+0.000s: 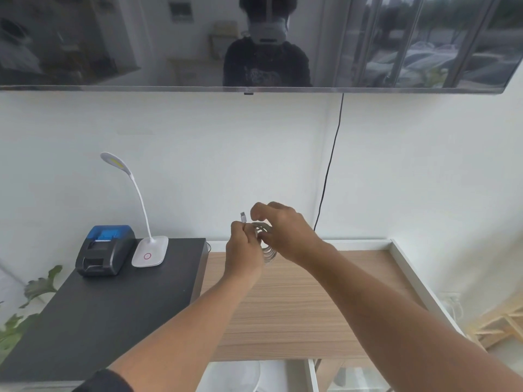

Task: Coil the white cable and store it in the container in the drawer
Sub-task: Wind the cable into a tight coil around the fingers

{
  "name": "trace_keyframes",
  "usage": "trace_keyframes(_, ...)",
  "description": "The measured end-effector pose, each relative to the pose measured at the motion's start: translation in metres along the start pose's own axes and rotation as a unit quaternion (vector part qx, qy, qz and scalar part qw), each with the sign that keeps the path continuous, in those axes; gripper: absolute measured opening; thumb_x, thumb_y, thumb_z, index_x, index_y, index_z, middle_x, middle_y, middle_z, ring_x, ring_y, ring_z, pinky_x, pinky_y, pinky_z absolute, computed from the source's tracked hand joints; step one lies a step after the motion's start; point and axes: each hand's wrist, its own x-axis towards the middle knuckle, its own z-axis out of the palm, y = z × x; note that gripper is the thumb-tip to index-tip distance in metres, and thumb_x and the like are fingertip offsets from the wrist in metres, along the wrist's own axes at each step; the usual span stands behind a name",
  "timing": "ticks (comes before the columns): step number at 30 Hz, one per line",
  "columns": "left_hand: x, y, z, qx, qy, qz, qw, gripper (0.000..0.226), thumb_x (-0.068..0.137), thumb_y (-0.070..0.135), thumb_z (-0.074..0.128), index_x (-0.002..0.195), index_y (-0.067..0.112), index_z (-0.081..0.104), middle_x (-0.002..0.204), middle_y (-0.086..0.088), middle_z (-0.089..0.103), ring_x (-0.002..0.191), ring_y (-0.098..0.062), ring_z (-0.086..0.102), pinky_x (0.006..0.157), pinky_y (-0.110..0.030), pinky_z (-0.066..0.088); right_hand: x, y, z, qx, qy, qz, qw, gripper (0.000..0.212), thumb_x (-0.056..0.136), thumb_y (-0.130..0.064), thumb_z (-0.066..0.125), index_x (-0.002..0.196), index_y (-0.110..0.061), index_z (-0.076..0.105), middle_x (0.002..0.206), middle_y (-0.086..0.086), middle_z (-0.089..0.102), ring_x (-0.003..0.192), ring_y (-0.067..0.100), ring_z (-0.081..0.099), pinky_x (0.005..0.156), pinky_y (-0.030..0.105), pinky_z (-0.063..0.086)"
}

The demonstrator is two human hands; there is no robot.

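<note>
White cable (265, 244) hangs in loops above the wooden surface (297, 301), held between both hands: the left hand (243, 250) pinches its plug end, and the right hand (285, 230) curls around the coils. Farther left, a black printer (104, 250) and white desk lamp (141, 216) stand on a dark cabinet (99, 315); no writing is legible.

White cable (266, 244); black-and-blue printer (106, 250); white lamp (150, 250).
</note>
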Motion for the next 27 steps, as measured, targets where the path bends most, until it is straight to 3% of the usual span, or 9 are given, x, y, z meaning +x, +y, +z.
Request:
trace_keyframes(4,0.003,0.001,-0.007,0.017,-0.012,-0.02,1.0,0.033,0.104,0.034,0.037,0.091,0.014,0.06,0.077,0.003,0.065,0.059,-0.01,0.052,0.047,-0.02,0.033,-0.004,0.003,0.001,-0.078,0.005,-0.062,0.995,0.013,0.089,-0.015,0.064,0.097,-0.024,0.066,0.094,-0.004,0.065,0.073,0.029,0.06,0.062,0.036,0.048)
trace_keyframes(8,0.007,0.003,-0.011,-0.085,-0.063,-0.06,0.993,0.025,0.099,0.02,0.043,0.083,0.01,0.06,0.066,0.004,0.058,0.053,-0.006,0.047,0.051,-0.019,0.036,-0.011,0.011,0.003,-0.158,0.09,-0.138,0.974,0.012,0.092,-0.025,0.064,0.093,-0.031,0.074,0.108,-0.014,0.071,0.07,0.023,0.067,0.05,0.026,0.04)
trace_keyframes(14,0.015,0.013,-0.011,-0.187,-0.095,-0.119,0.971,0.024,0.091,0.011,0.042,0.068,0.016,0.047,0.048,0.004,0.044,0.046,-0.013,0.041,0.052,-0.027,0.036,-0.016,0.012,0.015,-0.159,0.207,-0.176,0.949,0.008,0.093,-0.019,0.068,0.092,-0.018,0.075,0.094,-0.006,0.074,0.067,0.018,0.069,0.035,0.03,0.04)
trace_keyframes(18,0.016,0.018,-0.007,-0.197,-0.081,-0.132,0.968,0.027,0.095,0.017,0.041,0.069,0.017,0.046,0.049,0.007,0.047,0.041,-0.01,0.042,0.051,-0.027,0.036,-0.017,0.011,0.019,-0.13,0.191,-0.125,0.965,0.01,0.098,-0.022,0.066,0.101,-0.014,0.073,0.099,-0.002,0.072,0.057,0.026,0.067,0.039,0.034,0.047)
trace_keyframes(21,0.012,0.015,-0.003,-0.173,-0.069,-0.127,0.974,0.024,0.096,0.022,0.043,0.075,0.017,0.054,0.062,0.002,0.057,0.055,-0.013,0.052,0.059,-0.03,0.04,-0.014,0.007,0.023,-0.064,0.151,-0.018,0.986,0.02,0.105,-0.033,0.052,0.112,-0.018,0.064,0.107,-0.008,0.07,0.07,0.026,0.07,0.06,0.039,0.053)
trace_keyframes(24,0.005,0.01,0.004,-0.133,-0.046,-0.081,0.987,0.029,0.102,0.03,0.039,0.079,0.019,0.053,0.072,0.005,0.06,0.065,-0.015,0.053,0.061,-0.031,0.038,-0.006,0.001,0.022,0.06,0.131,0.1,0.985,0.022,0.105,-0.038,0.048,0.111,-0.02,0.057,0.101,-0.01,0.072,0.08,0.022,0.072,0.073,0.041,0.055)
trace_keyframes(27,-0.001,0.005,0.007,-0.055,-0.013,-0.024,0.998,0.035,0.105,0.038,0.03,0.09,0.019,0.055,0.08,0.007,0.066,0.068,-0.013,0.058,0.058,-0.03,0.038,0.003,0.0,0.013,0.218,0.101,0.18,0.954,0.015,0.098,-0.03,0.06,0.109,-0.023,0.053,0.083,-0.003,0.075,0.066,0.018,0.073,0.063,0.033,0.055)
